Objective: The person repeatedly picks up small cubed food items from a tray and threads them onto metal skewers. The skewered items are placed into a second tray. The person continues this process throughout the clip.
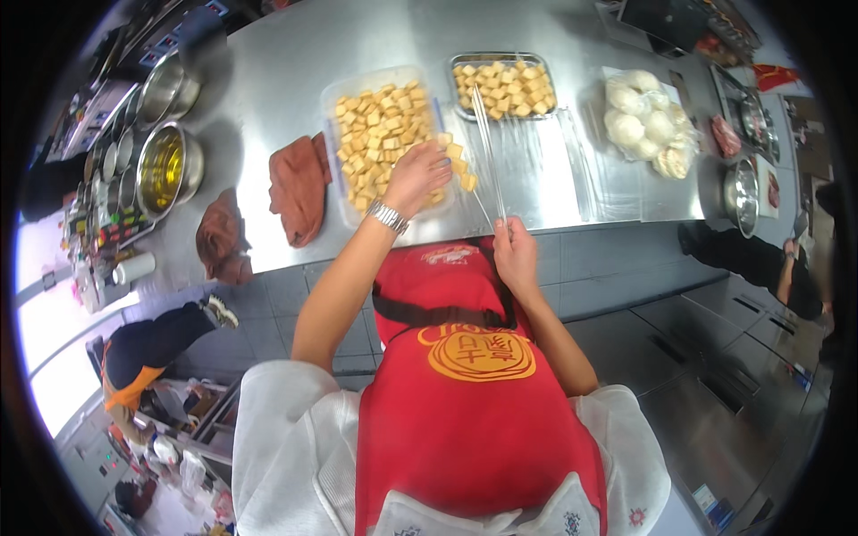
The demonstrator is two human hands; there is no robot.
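A clear plastic tub on the steel table holds many pale yellow cubes that look like tofu. My left hand, with a metal watch on the wrist, reaches over the tub's right side. Its fingertips are beside a row of cubes threaded on a thin skewer; whether they pinch a cube cannot be made out. Low at the table's front edge, my right hand grips a bundle of metal skewers. The bundle fans upward, and the threaded skewer leans left from it.
Behind the skewers lies a metal tray of similar cubes. Brown cloths lie left of the tub, near a steel bowl of yellow oil. Bagged white round items sit at right. Other people work at the far left and right.
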